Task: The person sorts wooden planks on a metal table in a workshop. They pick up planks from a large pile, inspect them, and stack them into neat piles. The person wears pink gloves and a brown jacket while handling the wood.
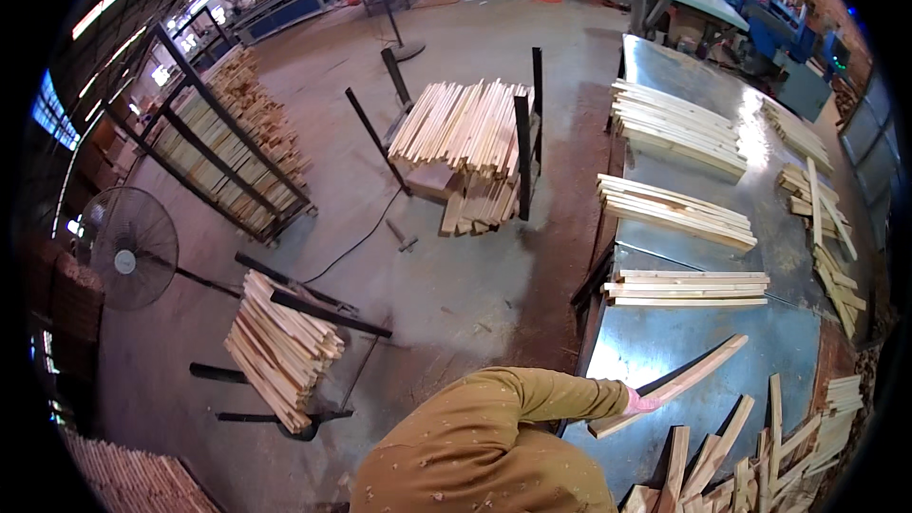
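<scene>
A brown sleeve reaches rightward over the metal-topped table (pixel 760 332), and at its end my left hand (pixel 641 403), pinkish and possibly gloved, is closed on a pale wooden strip (pixel 693 377). The strip lies slantwise, its far end pointing up and to the right. My right hand does not show. Beyond the held strip, a short row of wooden strips (pixel 686 288) lies side by side on the table. Two larger groups of strips, a nearer one (pixel 676 213) and a farther one (pixel 679 128), rest past it.
Loose strips (pixel 722 446) lie jumbled at the table's near right. Strips fill a black-posted rack (pixel 461 128) on the floor and a smaller rack (pixel 283 347) at left. A standing fan (pixel 125 261) and a tall rack of wood (pixel 218 138) stand farther left. A dark cable (pixel 366 239) crosses the floor.
</scene>
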The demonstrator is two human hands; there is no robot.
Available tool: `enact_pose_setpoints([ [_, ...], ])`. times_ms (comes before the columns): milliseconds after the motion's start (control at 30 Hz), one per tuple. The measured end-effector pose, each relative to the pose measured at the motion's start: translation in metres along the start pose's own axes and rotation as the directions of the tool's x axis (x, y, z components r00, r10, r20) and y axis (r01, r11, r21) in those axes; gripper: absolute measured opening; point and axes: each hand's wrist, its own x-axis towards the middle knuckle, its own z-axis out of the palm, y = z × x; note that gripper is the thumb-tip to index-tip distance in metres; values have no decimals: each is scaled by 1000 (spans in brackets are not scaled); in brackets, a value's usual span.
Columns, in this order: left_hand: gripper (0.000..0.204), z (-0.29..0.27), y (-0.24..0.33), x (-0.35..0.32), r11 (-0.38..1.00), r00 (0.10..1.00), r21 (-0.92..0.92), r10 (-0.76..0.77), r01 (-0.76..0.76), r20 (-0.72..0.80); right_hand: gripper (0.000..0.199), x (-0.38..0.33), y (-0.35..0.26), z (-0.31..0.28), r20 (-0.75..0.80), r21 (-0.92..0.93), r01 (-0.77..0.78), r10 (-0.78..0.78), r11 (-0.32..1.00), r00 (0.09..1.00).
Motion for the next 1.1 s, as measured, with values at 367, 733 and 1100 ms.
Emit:
enact_pose_setpoints([
  [367,39,-37,45,15,847,935,527,125,73,-332,40,-7,17,9,-75,388,-85,123,918,990],
  [733,63,-145,79,65,500,919,865,326,33,-224,16,80,31,99,-65,678,-290,448,676,892],
  [1100,77,-262,62,57,718,900,689,361,-100,-245,70,157,-57,165,219,-712,-222,511,666,831],
])
